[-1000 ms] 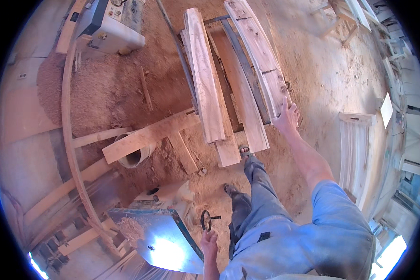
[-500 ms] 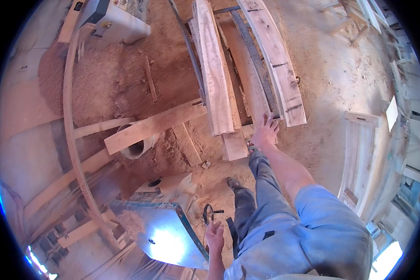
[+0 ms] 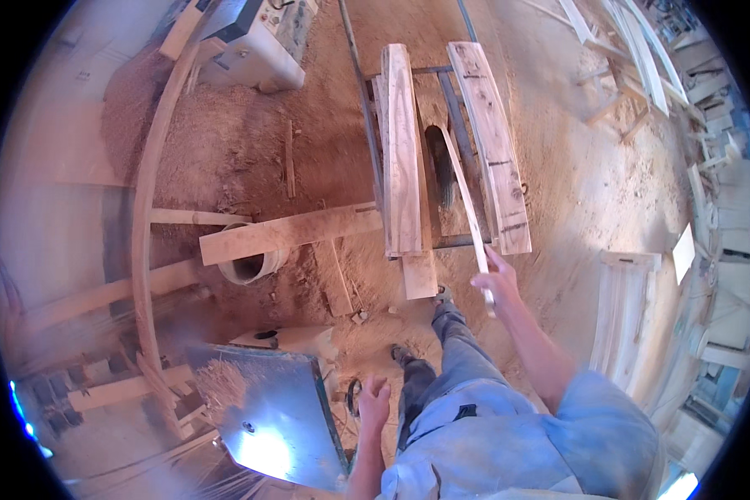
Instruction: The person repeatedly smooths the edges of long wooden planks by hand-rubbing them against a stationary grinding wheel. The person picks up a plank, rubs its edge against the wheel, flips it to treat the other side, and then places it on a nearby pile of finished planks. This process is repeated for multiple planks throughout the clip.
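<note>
Head view: right hand (image 3: 493,283) grips a thin wood strip (image 3: 462,196) at its near end, strip running forward over the saw frame (image 3: 450,167), between two planks (image 3: 404,150) ahead of the hand. Left hand (image 3: 373,398) hangs free, fingers loosely curled, holding nothing, just beside a metal table (image 3: 275,408).

Right arm: stretched forward and slightly left from the shoulder, elbow nearly straight, forearm bare below a short light-blue sleeve.
Right hand (image 3: 496,279): raised ahead of the body, fingers curled closed around a thin wooden strip (image 3: 467,204).
Left arm: bent, forearm rising from the lower edge.
Left hand (image 3: 374,402): low beside the left thigh, fingers loosely curled, holding nothing.
</note>
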`<state>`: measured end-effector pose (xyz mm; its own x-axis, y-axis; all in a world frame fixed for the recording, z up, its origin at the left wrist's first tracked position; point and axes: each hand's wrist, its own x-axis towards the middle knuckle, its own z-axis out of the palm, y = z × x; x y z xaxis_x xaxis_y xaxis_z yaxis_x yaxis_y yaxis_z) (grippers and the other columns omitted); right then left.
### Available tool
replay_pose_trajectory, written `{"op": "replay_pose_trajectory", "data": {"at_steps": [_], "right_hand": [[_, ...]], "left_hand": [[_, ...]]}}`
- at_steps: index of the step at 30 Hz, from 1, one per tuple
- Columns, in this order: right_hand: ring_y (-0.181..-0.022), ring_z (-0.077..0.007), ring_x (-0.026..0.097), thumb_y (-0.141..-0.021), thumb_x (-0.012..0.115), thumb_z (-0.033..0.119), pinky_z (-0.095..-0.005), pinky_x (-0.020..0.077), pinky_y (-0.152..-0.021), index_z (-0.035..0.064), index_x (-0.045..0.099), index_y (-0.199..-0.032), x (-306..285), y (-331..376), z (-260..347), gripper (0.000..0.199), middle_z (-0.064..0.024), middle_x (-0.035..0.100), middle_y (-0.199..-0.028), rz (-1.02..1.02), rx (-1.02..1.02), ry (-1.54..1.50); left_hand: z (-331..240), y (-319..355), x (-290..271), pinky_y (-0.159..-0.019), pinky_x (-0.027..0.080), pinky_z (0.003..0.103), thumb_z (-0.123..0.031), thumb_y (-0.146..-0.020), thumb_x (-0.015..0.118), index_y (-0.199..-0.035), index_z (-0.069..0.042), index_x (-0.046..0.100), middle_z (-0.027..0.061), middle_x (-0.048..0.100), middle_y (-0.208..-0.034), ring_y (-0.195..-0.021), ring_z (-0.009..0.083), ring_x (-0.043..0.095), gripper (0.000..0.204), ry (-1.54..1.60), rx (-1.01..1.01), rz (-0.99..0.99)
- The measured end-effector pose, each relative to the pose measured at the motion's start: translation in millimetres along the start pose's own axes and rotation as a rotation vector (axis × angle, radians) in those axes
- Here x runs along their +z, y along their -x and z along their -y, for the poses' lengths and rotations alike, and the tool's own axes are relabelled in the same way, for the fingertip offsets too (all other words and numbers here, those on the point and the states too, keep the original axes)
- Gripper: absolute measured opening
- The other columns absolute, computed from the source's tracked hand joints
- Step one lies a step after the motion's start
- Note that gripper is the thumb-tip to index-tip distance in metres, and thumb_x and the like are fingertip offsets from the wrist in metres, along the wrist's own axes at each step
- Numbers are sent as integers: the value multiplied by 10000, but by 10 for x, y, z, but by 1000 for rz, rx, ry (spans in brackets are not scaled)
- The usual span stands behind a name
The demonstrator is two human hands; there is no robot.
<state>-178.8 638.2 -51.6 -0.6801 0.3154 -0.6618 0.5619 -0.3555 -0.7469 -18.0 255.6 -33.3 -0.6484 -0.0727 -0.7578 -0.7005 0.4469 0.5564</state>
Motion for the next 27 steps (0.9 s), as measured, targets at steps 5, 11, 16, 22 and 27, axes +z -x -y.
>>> {"op": "replay_pose_trajectory", "data": {"at_steps": [5, 11, 16, 22, 27], "right_hand": [[-830, -221, 707, -585, 711, 123, -306, 581, -695, -1, 445, -1540, -540, 1059, 283, 999, -126, 684, -1024, 118, 18, -202], [-1034, -381, 700, -554, 712, 190, -441, 629, -847, -87, 381, -1507, -1082, 2047, 727, 1047, -277, 629, -1219, 357, 29, -318], [-1076, -464, 678, -559, 701, 171, -512, 596, -949, -125, 307, -1522, -1259, 2235, 927, 1081, -404, 579, -1287, 699, 290, -495], [-1025, -282, 711, -562, 771, 97, -409, 584, -911, -101, 526, -1398, -1166, 1617, 960, 893, -220, 698, -1199, 686, 276, 324], [-914, -205, 713, -572, 866, 62, -362, 583, -843, -64, 684, -1207, -148, 1586, 1037, 673, -101, 750, -1071, 853, 262, 937]], "left_hand": [[-1226, -482, 346, -1010, 519, 351, -156, -966, 623, -1495, 78, 435, 202, 670, -1334, -1214, 257, 655, 607, 19, 313, 114], [-2486, -881, 1223, -999, 531, 359, -178, -994, 641, -1476, 90, 429, 197, 641, -1367, -1176, 258, 664, 591, 510, 390, 368], [-3203, -770, 1240, -949, 545, 386, -125, -1020, 595, -1294, 32, 578, 145, 671, -1268, -1089, 242, 671, 317, 1319, 212, 467], [-2869, -648, 437, -836, 526, 368, -128, -999, 602, -1141, -20, 669, 66, 705, -1011, -894, 209, 666, 191, 1607, 197, -89], [-1638, -862, -313, -756, 478, 325, -227, -956, 673, -1023, -69, 712, 12, 654, -896, -781, 165, 591, 176, 1811, 231, -538]]}}
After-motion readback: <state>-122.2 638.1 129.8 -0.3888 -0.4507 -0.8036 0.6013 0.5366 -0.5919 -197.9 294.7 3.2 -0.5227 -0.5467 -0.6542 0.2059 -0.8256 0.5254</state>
